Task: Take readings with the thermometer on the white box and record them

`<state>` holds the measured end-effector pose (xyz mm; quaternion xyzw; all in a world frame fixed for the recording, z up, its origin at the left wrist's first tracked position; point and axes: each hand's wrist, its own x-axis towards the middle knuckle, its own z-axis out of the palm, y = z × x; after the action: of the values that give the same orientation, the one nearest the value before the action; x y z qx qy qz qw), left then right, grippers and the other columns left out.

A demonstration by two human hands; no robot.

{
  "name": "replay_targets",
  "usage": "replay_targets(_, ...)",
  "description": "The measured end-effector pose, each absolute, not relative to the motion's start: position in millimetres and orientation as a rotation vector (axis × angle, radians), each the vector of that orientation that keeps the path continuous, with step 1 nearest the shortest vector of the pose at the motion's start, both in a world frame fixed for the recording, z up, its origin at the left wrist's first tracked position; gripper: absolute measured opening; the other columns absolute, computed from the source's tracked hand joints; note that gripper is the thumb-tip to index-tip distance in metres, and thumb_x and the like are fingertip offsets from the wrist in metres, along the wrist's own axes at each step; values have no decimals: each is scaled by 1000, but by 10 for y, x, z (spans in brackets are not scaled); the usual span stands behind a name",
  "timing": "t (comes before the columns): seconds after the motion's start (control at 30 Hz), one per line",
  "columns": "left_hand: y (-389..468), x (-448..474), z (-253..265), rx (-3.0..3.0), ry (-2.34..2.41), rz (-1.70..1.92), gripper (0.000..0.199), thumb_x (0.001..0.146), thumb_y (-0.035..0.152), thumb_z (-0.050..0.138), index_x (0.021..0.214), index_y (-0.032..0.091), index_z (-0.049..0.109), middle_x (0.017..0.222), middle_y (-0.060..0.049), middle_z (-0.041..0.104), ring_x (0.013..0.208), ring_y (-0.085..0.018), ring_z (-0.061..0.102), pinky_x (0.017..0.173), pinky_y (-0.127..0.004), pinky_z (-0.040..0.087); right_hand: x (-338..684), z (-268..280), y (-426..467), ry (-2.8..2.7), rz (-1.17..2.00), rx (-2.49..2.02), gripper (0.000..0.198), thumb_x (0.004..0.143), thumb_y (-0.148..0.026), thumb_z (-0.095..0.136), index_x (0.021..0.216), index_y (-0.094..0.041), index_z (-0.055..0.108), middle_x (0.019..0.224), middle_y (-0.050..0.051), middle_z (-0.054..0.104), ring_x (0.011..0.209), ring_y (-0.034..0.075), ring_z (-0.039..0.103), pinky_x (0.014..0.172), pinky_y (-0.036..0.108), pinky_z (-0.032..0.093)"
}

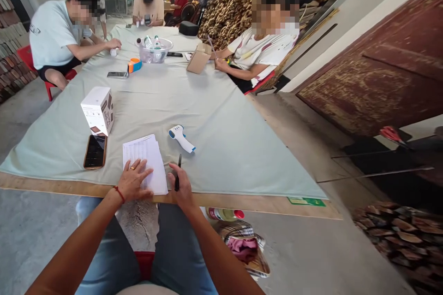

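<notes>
My left hand [134, 179] lies with fingers spread on a small stack of printed paper sheets [152, 156] at the table's near edge. A ring and a red wrist cord show on that hand. Just right of the sheets, my right hand [181, 186] is closed around a black pen [177, 177], which points up from the fingers. Beyond the pen lies a white and blue infrared thermometer [182, 139]. Left of the sheets rests a smartphone [94, 152] with a dark screen, and behind it stands a white printed box [98, 110].
A pale green cloth [235, 147] covers the table. Farther back are an orange and blue tape roll [134, 65], another phone [117, 74], a clear basin [154, 55] with bottles and a cardboard box [199, 58]. Several people sit around. A bag [238, 239] lies on the floor to my right.
</notes>
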<state>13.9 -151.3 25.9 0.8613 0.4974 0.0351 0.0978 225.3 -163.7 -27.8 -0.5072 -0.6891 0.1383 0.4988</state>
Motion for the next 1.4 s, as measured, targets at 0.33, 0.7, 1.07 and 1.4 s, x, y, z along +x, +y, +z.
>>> replay_targets(0.33,-1064,-47,564,2255,1232,-143,64,86,70,48,135,30,59,161,-7,31,146,-36,28,114,-53,26,2085,361,-1195,-1146,718,-1182,23,86,-45,62,88,-21,63,71,0,62,62,14,58,60,28,50)
replay_targets(0.7,-1258,190,161,2505,1546,332,55,84,52,64,131,22,60,138,-14,55,129,-34,45,115,-57,21,1774,-44,-905,-1074,1124,-1274,19,73,-39,63,80,-21,64,69,-1,65,63,15,61,65,30,52)
replay_targets(1.07,-1261,198,94,2521,1522,469,49,84,52,64,124,23,64,132,-13,59,125,-32,48,114,-56,25,1859,-138,-977,-1349,866,-1313,8,78,-28,54,78,-22,59,68,-3,61,62,13,56,63,28,49)
replay_targets(1.4,-1195,202,54,2500,1490,562,50,82,49,66,122,20,63,130,-14,61,123,-33,50,112,-59,28,1827,-207,-932,-1478,659,-1351,5,74,-26,55,70,-23,54,59,-4,57,54,13,53,56,28,47)
